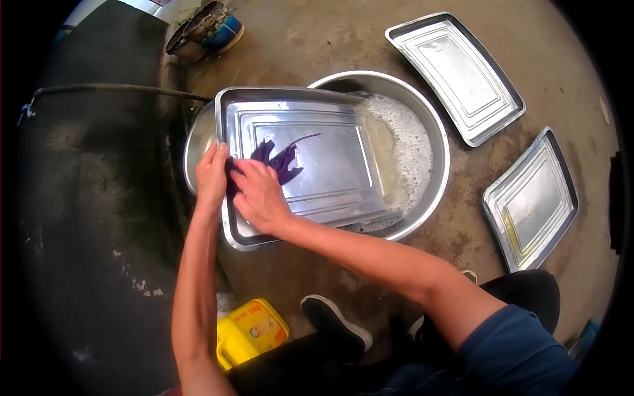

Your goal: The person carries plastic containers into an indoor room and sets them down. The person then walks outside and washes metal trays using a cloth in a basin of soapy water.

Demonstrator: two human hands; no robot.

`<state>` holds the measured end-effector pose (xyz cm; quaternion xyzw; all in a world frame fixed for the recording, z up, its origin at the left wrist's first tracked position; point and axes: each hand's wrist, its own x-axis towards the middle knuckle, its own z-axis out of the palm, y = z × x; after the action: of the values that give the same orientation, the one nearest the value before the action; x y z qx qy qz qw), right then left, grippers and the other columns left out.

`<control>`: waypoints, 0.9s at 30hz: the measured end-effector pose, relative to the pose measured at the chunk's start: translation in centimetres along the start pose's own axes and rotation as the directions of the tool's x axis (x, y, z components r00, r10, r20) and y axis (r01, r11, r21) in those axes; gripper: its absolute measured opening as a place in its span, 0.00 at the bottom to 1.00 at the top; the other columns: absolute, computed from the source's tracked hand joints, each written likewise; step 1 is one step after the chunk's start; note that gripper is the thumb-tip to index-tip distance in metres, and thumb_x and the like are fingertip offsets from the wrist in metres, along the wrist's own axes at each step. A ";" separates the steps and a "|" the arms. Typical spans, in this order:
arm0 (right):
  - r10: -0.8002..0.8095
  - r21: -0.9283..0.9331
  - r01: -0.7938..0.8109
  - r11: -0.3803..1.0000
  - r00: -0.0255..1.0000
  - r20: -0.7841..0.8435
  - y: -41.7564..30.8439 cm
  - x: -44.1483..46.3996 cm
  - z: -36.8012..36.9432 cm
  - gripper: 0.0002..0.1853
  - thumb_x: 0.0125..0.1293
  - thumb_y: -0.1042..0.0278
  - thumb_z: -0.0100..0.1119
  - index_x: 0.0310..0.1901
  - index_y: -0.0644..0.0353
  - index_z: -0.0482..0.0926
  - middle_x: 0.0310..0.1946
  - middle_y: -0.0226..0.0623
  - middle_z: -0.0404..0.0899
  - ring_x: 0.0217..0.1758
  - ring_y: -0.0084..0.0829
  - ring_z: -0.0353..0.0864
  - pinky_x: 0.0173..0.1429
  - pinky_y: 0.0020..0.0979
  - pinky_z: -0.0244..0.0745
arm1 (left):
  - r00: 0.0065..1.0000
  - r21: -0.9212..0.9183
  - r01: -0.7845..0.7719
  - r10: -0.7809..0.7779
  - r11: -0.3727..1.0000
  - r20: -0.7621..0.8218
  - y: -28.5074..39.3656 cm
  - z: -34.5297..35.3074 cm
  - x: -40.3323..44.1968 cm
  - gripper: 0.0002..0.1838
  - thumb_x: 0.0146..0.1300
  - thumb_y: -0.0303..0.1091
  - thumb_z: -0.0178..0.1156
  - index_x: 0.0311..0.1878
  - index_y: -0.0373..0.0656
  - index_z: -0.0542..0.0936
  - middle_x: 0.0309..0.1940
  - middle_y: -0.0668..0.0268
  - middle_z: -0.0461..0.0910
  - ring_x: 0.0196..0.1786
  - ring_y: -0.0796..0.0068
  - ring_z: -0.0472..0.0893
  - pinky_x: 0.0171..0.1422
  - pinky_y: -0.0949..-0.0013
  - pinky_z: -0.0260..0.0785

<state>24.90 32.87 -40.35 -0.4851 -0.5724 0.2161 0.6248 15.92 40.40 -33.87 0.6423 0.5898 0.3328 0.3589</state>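
Observation:
A rectangular metal tray lies tilted over a round metal basin, its right end down in foamy water. My left hand grips the tray's left rim, fingers closed round it. Against the tray's inner left side, my right hand presses a dark purple cloth, which is bunched under the fingers and spreads out beyond them to the right. A thin purple strand trails from the cloth over the tray's bottom.
Two more metal trays, one at the upper right and one at the right, lie on the wet ground. A yellow jug stands near my shoe. A hose crosses the dark ledge; a stained bucket sits behind.

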 end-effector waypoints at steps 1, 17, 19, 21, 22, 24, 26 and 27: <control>-0.039 0.014 0.039 0.999 0.997 0.065 0.0 -1.0 -0.7 0.19 0.53 0.69 0.52 0.46 0.69 0.77 0.53 0.46 0.72 0.60 0.43 0.67 0.60 0.44 0.62 | 0.999 0.005 0.033 -0.033 0.999 -0.015 0.1 0.1 -0.1 0.28 0.69 0.42 0.53 0.62 0.27 0.69 0.51 0.59 0.78 0.52 0.75 0.75 0.56 0.75 0.65; -0.247 -0.076 0.267 0.961 0.947 0.206 4.0 1.1 -2.1 0.12 0.60 0.71 0.54 0.45 0.57 0.80 0.50 0.37 0.75 0.53 0.40 0.71 0.55 0.39 0.67 | 0.984 -0.338 0.171 -0.142 0.925 0.109 -1.3 -0.1 -0.9 0.19 0.72 0.41 0.48 0.56 0.36 0.75 0.46 0.64 0.79 0.45 0.79 0.76 0.50 0.75 0.68; -0.107 -0.135 0.108 0.985 0.994 0.020 5.5 4.1 0.1 0.11 0.60 0.69 0.55 0.44 0.56 0.81 0.50 0.37 0.75 0.53 0.40 0.72 0.55 0.41 0.66 | 0.979 -0.344 0.189 -0.152 0.920 0.133 -1.0 -0.1 -1.7 0.20 0.72 0.40 0.47 0.58 0.36 0.73 0.46 0.65 0.78 0.45 0.80 0.76 0.50 0.75 0.69; 0.049 -0.142 -0.066 0.988 0.991 -0.121 7.0 7.3 2.0 0.10 0.60 0.66 0.56 0.43 0.55 0.82 0.49 0.37 0.75 0.53 0.40 0.72 0.55 0.42 0.65 | 0.973 -0.350 0.224 -0.188 0.909 0.136 -1.3 -0.2 -2.2 0.22 0.73 0.42 0.46 0.62 0.36 0.70 0.50 0.66 0.76 0.49 0.79 0.75 0.54 0.76 0.68; 0.124 -0.150 -0.150 0.977 0.977 -0.171 7.3 8.6 2.7 0.10 0.60 0.64 0.57 0.42 0.54 0.82 0.48 0.36 0.76 0.52 0.40 0.72 0.55 0.42 0.65 | 0.961 -0.360 0.265 -0.215 0.894 0.174 -1.1 -0.4 -2.6 0.23 0.73 0.42 0.45 0.63 0.36 0.70 0.51 0.66 0.76 0.51 0.79 0.75 0.56 0.75 0.67; 0.190 -0.088 -0.213 0.973 0.958 -0.216 6.9 9.9 3.4 0.10 0.59 0.64 0.58 0.41 0.54 0.83 0.45 0.34 0.76 0.51 0.40 0.72 0.55 0.42 0.65 | 0.966 -0.293 0.256 -0.232 0.921 0.115 -2.7 -0.7 -2.4 0.27 0.73 0.48 0.46 0.66 0.38 0.68 0.55 0.66 0.74 0.53 0.78 0.74 0.58 0.74 0.65; 0.190 -0.022 -0.193 0.981 0.976 -0.111 5.9 9.1 3.8 0.09 0.58 0.65 0.57 0.37 0.56 0.84 0.41 0.34 0.77 0.49 0.40 0.72 0.54 0.41 0.65 | 0.931 -0.332 0.365 -0.343 0.870 0.125 -1.5 -0.4 -2.8 0.28 0.73 0.50 0.46 0.67 0.38 0.67 0.57 0.65 0.73 0.56 0.77 0.73 0.60 0.74 0.64; 0.202 -0.036 -0.206 0.978 0.975 -0.090 5.4 8.2 3.7 0.09 0.57 0.65 0.57 0.36 0.56 0.84 0.41 0.34 0.78 0.48 0.40 0.73 0.53 0.40 0.66 | 0.928 -0.331 0.372 -0.352 0.868 0.121 -1.8 -0.3 -2.7 0.28 0.73 0.50 0.46 0.67 0.38 0.67 0.57 0.65 0.73 0.56 0.77 0.73 0.60 0.74 0.64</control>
<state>25.03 43.34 -41.26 -0.5640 -0.4970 0.2454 0.6122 14.51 37.83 -35.27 0.4561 0.6210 0.3402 0.5391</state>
